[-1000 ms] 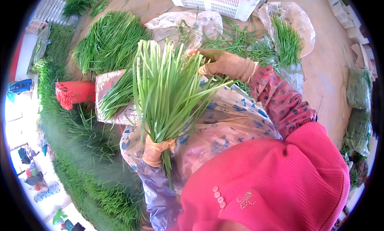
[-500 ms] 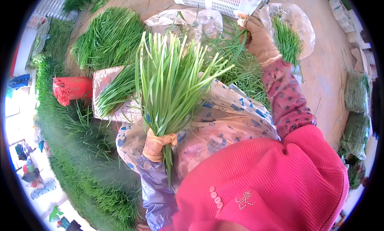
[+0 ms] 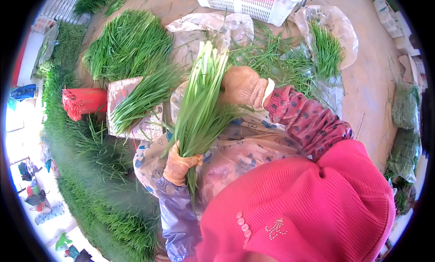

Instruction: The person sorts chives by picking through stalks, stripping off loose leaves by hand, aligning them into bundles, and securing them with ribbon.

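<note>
My left hand (image 3: 180, 166), in a tan glove, is closed around the lower part of a bunch of green chives (image 3: 197, 112). The pale stem ends of the bunch point up and away, and some leaf tips hang below my fist. Against the upper right side of the bunch is my gloved right hand (image 3: 242, 84), curled and slightly blurred. Its fingertips are hidden behind the stems, which are pressed close together there. A smaller pile of chives (image 3: 145, 99) lies to the left on a patterned board (image 3: 121, 87).
A large chive heap (image 3: 127, 44) lies at the back left. Clear plastic sheets (image 3: 240, 24), loose scattered leaves (image 3: 272, 53) and a white crate (image 3: 272, 10) are ahead. A red roll (image 3: 86, 101) stands left, beside a long bank of greens (image 3: 86, 171).
My right hand has come down and inward from the far right to the side of the bunch. The spread stems are now gathered tightly, and the strands that hand held are out of sight.
</note>
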`<action>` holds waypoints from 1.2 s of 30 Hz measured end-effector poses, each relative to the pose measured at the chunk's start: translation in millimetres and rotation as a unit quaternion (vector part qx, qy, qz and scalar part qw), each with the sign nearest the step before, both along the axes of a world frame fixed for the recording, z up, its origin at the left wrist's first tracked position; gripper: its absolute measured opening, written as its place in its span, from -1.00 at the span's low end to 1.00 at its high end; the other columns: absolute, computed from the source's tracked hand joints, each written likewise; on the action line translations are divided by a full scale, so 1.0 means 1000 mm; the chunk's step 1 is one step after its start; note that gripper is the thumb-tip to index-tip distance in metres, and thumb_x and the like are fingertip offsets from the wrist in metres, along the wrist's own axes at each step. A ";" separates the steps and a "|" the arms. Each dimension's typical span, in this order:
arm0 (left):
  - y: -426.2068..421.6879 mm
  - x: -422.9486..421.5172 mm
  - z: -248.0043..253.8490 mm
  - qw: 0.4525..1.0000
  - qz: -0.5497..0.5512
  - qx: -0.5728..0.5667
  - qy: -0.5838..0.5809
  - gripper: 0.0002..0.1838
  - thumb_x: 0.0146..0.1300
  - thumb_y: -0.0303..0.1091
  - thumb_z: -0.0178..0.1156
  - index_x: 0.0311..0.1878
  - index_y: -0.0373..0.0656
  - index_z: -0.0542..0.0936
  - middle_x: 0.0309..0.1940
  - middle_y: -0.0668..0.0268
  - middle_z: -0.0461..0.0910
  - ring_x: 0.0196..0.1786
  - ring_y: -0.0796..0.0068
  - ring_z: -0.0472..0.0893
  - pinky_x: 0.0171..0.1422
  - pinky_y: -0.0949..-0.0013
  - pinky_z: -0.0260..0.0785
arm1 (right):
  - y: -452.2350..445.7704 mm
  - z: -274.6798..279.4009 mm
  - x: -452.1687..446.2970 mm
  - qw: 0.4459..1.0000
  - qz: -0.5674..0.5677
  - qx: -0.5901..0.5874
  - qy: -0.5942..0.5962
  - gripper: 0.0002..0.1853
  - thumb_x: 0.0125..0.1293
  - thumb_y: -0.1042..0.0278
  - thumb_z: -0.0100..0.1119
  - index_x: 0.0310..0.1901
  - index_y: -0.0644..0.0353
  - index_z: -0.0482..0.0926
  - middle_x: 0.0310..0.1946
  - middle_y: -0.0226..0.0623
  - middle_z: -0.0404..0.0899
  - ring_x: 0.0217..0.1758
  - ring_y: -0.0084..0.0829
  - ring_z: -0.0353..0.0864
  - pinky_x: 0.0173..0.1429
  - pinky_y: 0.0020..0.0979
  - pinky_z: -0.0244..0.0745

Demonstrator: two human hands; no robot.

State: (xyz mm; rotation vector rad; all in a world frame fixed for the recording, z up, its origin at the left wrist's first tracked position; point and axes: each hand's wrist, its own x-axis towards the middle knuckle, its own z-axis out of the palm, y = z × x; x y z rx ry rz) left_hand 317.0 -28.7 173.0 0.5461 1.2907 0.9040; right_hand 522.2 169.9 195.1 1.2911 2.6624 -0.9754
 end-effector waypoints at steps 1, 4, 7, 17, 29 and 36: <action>0.000 -0.002 -0.006 1.000 -0.005 -0.013 -0.005 -0.58 -0.06 -0.71 0.25 -0.06 -0.29 0.51 -0.41 0.26 0.58 -0.49 0.47 0.54 -0.38 0.41 0.44 | 0.001 -0.013 0.002 1.000 -0.001 0.004 -0.004 -0.58 0.10 -0.07 0.20 -0.21 0.13 0.68 -0.36 -0.01 0.65 -0.23 -0.02 0.65 -0.10 -0.10 0.55; 0.003 0.001 -0.009 0.999 -0.009 -0.029 -0.025 -0.58 -0.05 -0.71 0.26 -0.05 -0.29 0.51 -0.39 0.25 0.59 -0.48 0.47 0.55 -0.37 0.41 0.45 | 0.001 -0.031 0.008 0.998 -0.052 0.006 -0.023 -0.60 0.14 -0.06 0.14 -0.30 0.14 0.70 -0.40 0.00 0.64 -0.25 0.00 0.65 -0.09 -0.11 0.56; 0.009 0.003 -0.001 0.998 -0.016 -0.036 -0.041 -0.59 -0.03 -0.71 0.25 -0.04 -0.29 0.51 -0.35 0.24 0.60 -0.45 0.46 0.57 -0.36 0.42 0.47 | -0.007 -0.043 0.011 0.990 -0.123 0.011 0.074 -0.62 0.16 -0.02 0.13 -0.30 0.16 0.69 -0.43 0.00 0.63 -0.28 0.02 0.64 -0.11 -0.11 0.56; 0.004 0.001 0.004 0.996 -0.022 -0.086 0.033 -0.59 -0.02 -0.70 0.27 -0.03 -0.32 0.51 -0.36 0.22 0.61 -0.48 0.46 0.58 -0.37 0.40 0.49 | 0.041 -0.093 0.068 0.951 -0.143 0.246 0.120 -0.77 0.27 0.22 0.05 -0.16 0.14 0.60 -0.39 -0.06 0.61 -0.31 -0.04 0.62 -0.21 -0.16 0.53; 0.001 -0.001 -0.004 0.996 -0.016 -0.066 0.055 -0.58 -0.02 -0.70 0.24 -0.01 -0.36 0.50 -0.36 0.23 0.61 -0.48 0.48 0.59 -0.39 0.44 0.50 | 0.035 -0.001 0.106 0.980 -0.187 0.058 -0.023 -0.58 0.27 0.11 0.17 0.09 0.14 0.54 -0.28 -0.10 0.66 -0.23 -0.20 0.66 -0.08 -0.20 0.54; 0.002 0.014 -0.003 0.984 -0.020 -0.018 0.177 -0.63 0.03 -0.62 0.25 -0.03 -0.31 0.54 -0.37 0.31 0.61 -0.47 0.55 0.59 -0.38 0.45 0.50 | -0.012 -0.004 0.010 0.990 -0.092 -0.024 0.108 -0.69 0.28 0.05 0.12 -0.14 0.07 0.66 -0.48 -0.30 0.63 -0.40 -0.43 0.62 -0.28 -0.33 0.54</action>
